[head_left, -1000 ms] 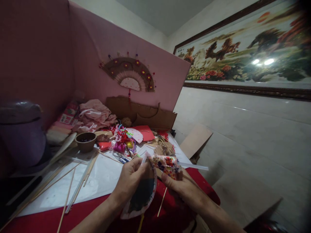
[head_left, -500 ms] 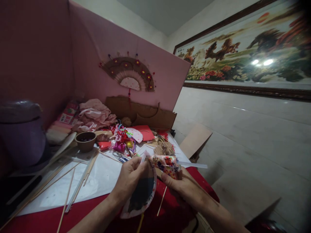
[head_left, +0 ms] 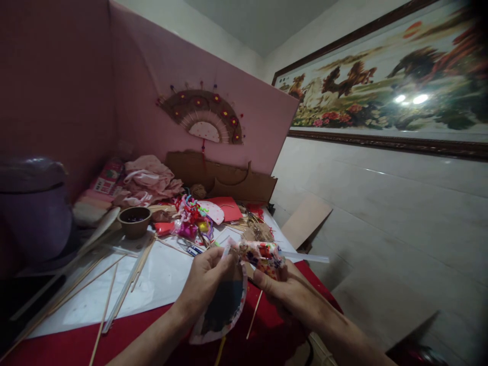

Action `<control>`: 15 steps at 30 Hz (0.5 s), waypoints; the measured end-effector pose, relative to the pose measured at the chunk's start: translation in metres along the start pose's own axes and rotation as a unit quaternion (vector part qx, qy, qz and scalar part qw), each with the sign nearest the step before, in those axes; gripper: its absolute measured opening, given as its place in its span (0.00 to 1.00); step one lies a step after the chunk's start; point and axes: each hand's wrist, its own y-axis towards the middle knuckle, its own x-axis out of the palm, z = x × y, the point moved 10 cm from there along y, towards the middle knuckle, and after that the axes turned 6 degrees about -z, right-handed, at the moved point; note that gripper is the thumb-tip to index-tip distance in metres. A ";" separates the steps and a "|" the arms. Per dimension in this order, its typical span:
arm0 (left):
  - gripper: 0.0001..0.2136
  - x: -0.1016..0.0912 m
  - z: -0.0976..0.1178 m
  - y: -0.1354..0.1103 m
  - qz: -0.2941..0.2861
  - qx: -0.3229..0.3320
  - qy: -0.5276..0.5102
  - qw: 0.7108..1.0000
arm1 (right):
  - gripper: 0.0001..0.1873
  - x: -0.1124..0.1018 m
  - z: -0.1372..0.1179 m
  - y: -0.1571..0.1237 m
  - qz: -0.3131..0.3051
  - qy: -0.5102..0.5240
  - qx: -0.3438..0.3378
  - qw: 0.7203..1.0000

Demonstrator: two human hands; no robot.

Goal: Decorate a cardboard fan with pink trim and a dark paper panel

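Note:
My left hand pinches the upper edge of a small fan-shaped paper piece with a dark blue middle and a pale rim, held just above the red tablecloth. My right hand grips a flowered, multicoloured fabric piece that joins the top of the fan piece. Both hands are closed and nearly touch each other. A thin clear strip sticks out to the right behind the fabric.
White paper covers the table, with bamboo sticks, a brown bowl, coloured loops, pink cloth and cardboard. A finished brown fan hangs on the pink board. A purple container stands at left. Grey floor lies at right.
Both hands with the fan piece and fabric have shifted very slightly upward; the grip is the same.

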 end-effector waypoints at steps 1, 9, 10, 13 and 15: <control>0.15 0.001 0.000 0.000 -0.005 0.001 0.001 1.000 | 0.20 0.000 -0.001 0.000 -0.001 -0.002 -0.004 1.000; 0.13 0.006 0.002 0.000 -0.021 -0.003 0.004 1.000 | 0.20 -0.002 0.000 -0.001 -0.009 -0.020 -0.014 1.000; 0.13 0.005 0.002 0.000 -0.019 0.001 0.005 1.000 | 0.20 -0.002 0.000 -0.001 -0.008 -0.020 -0.013 1.000; 0.13 0.004 0.004 0.000 -0.013 0.013 0.009 1.000 | 0.20 -0.002 -0.001 0.000 -0.005 -0.008 -0.011 1.000; 0.12 0.001 0.005 -0.001 -0.002 0.022 0.015 1.000 | 0.20 -0.001 -0.003 0.000 -0.004 -0.004 -0.011 1.000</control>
